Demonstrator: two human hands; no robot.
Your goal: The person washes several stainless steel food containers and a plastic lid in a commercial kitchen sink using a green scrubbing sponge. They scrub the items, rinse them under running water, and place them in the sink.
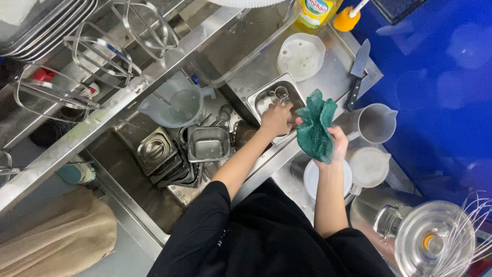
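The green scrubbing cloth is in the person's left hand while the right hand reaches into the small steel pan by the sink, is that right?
Not quite. The head view shows the green scrubbing cloth in the right hand, and it is the left hand that reaches into the small steel pan by the sink.

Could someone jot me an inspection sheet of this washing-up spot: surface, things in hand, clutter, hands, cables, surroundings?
Surface: steel counter beside a sink, wet-looking.
Things in hand: green scouring cloth; small steel pan on the counter.
Clutter: steel containers in the sink, clear jug, white bowl, knife, steel pitcher, whisk.
Hands: left hand reaches into the pan; right hand holds the cloth up.
Cables: nothing seen.
Surroundings: blue wall, wire racks.
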